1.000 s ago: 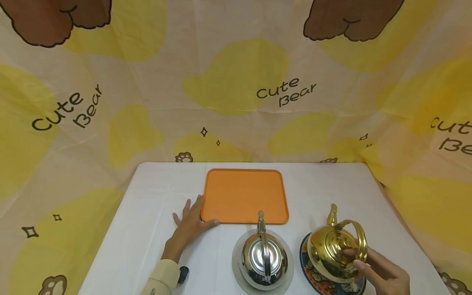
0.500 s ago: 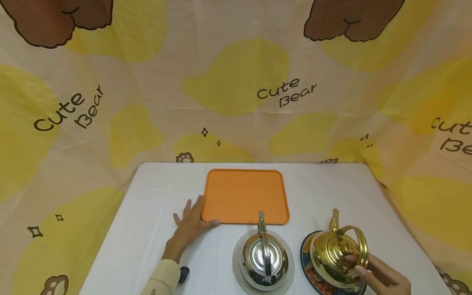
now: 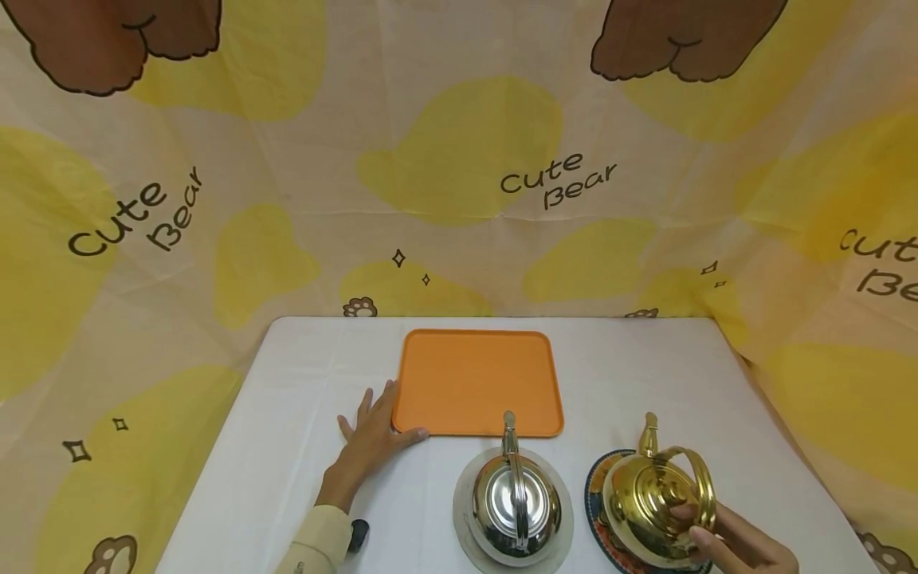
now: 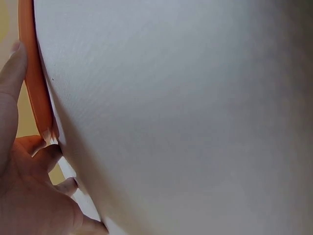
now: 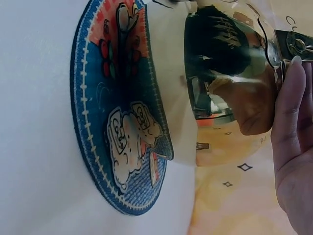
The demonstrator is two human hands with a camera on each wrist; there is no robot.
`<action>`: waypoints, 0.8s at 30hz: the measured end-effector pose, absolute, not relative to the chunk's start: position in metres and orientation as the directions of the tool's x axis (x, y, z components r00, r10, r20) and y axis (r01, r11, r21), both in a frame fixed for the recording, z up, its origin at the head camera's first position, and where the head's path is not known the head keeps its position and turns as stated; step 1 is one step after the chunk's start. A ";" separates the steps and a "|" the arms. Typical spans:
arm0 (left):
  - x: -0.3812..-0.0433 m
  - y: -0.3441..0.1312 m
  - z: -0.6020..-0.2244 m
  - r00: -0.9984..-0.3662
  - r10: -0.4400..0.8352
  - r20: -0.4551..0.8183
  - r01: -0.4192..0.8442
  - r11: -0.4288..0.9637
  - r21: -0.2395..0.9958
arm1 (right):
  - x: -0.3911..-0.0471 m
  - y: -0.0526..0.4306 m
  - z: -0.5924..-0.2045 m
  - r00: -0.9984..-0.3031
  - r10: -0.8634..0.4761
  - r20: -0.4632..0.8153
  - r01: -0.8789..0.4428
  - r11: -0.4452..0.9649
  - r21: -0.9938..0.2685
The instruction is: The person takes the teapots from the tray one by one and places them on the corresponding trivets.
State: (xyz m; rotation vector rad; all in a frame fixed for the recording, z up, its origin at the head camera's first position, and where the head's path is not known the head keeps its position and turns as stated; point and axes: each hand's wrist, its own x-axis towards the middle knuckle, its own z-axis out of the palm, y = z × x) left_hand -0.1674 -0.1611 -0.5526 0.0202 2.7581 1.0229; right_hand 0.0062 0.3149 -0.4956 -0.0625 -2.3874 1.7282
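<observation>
My right hand (image 3: pixel 753 542) grips the arched handle of a shiny gold kettle (image 3: pixel 634 518), its spout pointing away from me. In the right wrist view, the kettle (image 5: pixel 234 98) is close over a round blue mat (image 5: pixel 93 112) with cartoon figures and a stitched border. My left hand (image 3: pixel 369 438) lies spread around the near left corner of an orange tray (image 3: pixel 476 383). Its thumb rests along the front rim, and the fingers reach up the left side. The left wrist view shows the thumb against the tray's edge (image 4: pixel 36 88) and several fingertips down on the white tabletop.
Left of the gold kettle, a silver kettle (image 3: pixel 516 510) stands on a round pale mat (image 3: pixel 462 478), its spout overlapping the tray's front edge in the head view. A white-covered table (image 3: pixel 308 399) bears everything. Behind it hangs a yellow-patterned cloth (image 3: pixel 459 159).
The gold kettle and my right hand have shifted slightly toward me and down over the blue mat. The left hand, tray and silver kettle stay in place.
</observation>
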 end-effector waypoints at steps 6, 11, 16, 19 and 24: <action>-0.167 -0.161 -0.553 -0.980 0.080 -0.180 -0.056 0.762 0.645 | 0.009 0.317 -0.497 -0.984 0.119 0.131 -0.074 0.394 -0.916; -0.167 -0.162 -0.554 -0.981 0.081 -0.176 -0.052 0.762 0.645 | 0.008 0.321 -0.503 -0.977 0.083 0.198 -0.158 0.348 -0.924; -0.167 -0.162 -0.556 -0.981 0.079 -0.176 -0.053 0.765 0.641 | 0.007 0.324 -0.506 -0.970 0.044 0.238 -0.211 0.326 -0.921; -0.167 -0.162 -0.556 -0.981 0.078 -0.176 -0.054 0.765 0.642 | 0.006 0.326 -0.504 -0.969 0.031 0.245 -0.226 0.296 -0.928; -0.168 -0.161 -0.556 -0.982 0.077 -0.174 -0.053 0.765 0.641 | 0.004 0.329 -0.498 -0.969 0.069 0.238 -0.216 0.235 -0.948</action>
